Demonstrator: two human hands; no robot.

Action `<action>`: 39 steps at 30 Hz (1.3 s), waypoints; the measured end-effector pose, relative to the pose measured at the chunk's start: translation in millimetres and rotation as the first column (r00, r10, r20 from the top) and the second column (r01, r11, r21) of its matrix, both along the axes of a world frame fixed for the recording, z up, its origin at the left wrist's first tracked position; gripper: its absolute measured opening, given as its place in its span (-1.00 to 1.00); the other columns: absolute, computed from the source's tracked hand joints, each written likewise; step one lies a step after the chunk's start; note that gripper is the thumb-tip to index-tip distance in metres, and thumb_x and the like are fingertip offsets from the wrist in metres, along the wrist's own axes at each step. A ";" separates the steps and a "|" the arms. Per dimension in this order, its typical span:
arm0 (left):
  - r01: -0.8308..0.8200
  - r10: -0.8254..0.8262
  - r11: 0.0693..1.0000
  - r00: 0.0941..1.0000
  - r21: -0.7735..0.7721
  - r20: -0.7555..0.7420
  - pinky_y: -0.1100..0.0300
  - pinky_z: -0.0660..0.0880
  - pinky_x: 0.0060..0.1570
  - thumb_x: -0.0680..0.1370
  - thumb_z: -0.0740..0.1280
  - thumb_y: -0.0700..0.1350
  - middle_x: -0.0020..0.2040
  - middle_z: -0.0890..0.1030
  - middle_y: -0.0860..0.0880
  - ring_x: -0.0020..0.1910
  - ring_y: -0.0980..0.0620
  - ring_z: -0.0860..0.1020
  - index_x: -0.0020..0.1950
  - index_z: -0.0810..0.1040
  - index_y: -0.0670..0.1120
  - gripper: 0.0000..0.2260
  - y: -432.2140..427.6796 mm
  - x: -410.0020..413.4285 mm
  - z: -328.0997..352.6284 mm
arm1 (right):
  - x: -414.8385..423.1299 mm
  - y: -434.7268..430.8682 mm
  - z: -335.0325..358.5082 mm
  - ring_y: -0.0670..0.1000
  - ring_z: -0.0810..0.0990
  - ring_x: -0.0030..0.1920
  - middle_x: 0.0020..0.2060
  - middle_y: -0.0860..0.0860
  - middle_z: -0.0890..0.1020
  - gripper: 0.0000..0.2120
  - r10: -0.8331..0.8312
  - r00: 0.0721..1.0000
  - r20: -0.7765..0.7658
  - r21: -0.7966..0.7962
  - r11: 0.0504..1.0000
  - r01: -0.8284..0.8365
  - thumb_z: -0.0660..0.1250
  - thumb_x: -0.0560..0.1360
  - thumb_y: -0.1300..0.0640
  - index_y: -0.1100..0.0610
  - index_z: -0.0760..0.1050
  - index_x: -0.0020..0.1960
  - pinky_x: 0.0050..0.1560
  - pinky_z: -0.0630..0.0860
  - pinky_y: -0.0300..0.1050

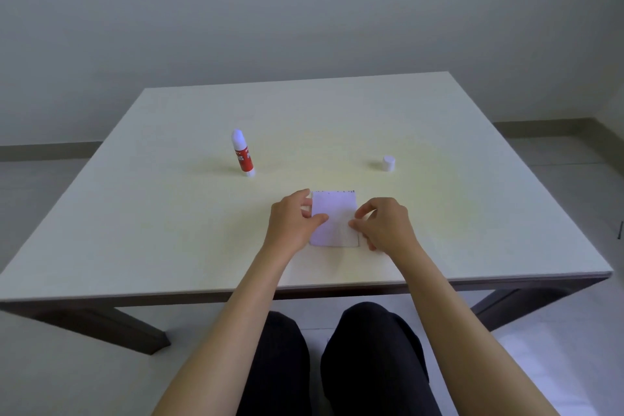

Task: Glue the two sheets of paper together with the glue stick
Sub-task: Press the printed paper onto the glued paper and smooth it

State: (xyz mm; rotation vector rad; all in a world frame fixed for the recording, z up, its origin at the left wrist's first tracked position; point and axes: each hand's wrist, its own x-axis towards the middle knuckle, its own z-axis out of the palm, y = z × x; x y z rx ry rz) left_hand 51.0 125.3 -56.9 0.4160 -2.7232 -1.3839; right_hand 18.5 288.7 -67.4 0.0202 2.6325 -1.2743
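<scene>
Two small white sheets of paper [334,218] lie stacked on the table [169,213] near its front edge; the lower sheet peeks out along the right and bottom. My left hand [293,219] holds the left edge, thumb pressed on top. My right hand [383,223] pinches the right edge with thumb and fingertips. The red-and-white glue stick [242,154] stands upright, uncapped, left of centre and apart from both hands. Its white cap [388,163] sits on the table to the right.
The pale table ends just in front of my dark-trousered knees [337,365]. A plain wall rises behind the far edge, and grey floor shows on both sides.
</scene>
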 end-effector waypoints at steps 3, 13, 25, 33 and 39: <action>-0.033 0.033 0.999 0.999 0.004 0.018 0.20 0.46 0.05 0.45 0.45 -0.16 0.25 0.57 -0.11 0.02 -0.04 0.61 0.39 0.40 -0.17 -0.47 -13.9 4.1 0.8 | -0.6 -4.0 -1.3 -0.02 0.46 -0.61 -0.48 0.04 0.54 -0.88 0.018 1.000 -0.021 -0.004 1.000 -0.018 0.41 0.43 0.19 0.22 0.56 -0.07 -0.52 0.37 -0.25; 0.246 -0.226 0.940 0.968 -0.236 0.107 0.11 0.37 0.09 0.23 0.56 0.13 0.34 0.40 -0.02 0.28 -0.06 0.36 0.43 0.25 -0.03 -0.13 -11.7 14.6 -4.7 | -31.0 -0.1 11.7 0.12 0.54 0.15 0.02 0.09 0.59 -0.36 0.206 0.979 0.005 0.161 0.966 -0.204 0.47 0.38 0.01 -0.04 0.34 0.41 0.11 0.53 0.03; 0.255 -0.220 0.878 0.967 -0.405 0.132 0.12 0.39 0.10 0.22 0.53 0.19 0.32 0.41 0.04 0.24 -0.03 0.34 0.41 0.26 0.02 -0.15 -8.0 14.0 -8.9 | -40.8 -4.9 9.8 0.10 0.50 -0.14 -0.31 -0.02 0.43 -0.50 0.278 0.961 0.008 0.275 0.923 -0.269 0.48 0.34 -0.03 -0.04 0.42 0.23 -0.15 0.42 -0.09; 0.212 -0.194 0.844 0.977 -0.492 0.089 0.13 0.39 0.06 0.28 0.46 0.25 0.32 0.45 0.02 0.21 -0.06 0.39 0.32 0.39 -0.06 -0.28 -5.4 13.2 -13.8 | -41.1 -3.6 6.1 0.09 0.48 -0.23 -0.40 -0.04 0.42 -0.66 0.263 0.965 -0.008 0.265 0.931 -0.251 0.46 0.34 0.01 0.00 0.47 0.07 -0.27 0.36 -0.12; 0.223 -0.209 0.811 0.974 -0.541 0.088 0.11 0.38 0.09 0.33 0.41 0.27 0.36 0.41 0.01 0.25 -0.06 0.37 0.31 0.43 -0.10 -0.32 -5.3 13.1 -17.1 | -37.3 -5.4 2.1 0.10 0.55 -0.20 -0.29 0.03 0.53 -0.68 0.247 0.967 -0.064 0.262 0.939 -0.223 0.44 0.36 0.01 -0.01 0.49 0.09 -0.34 0.34 -0.17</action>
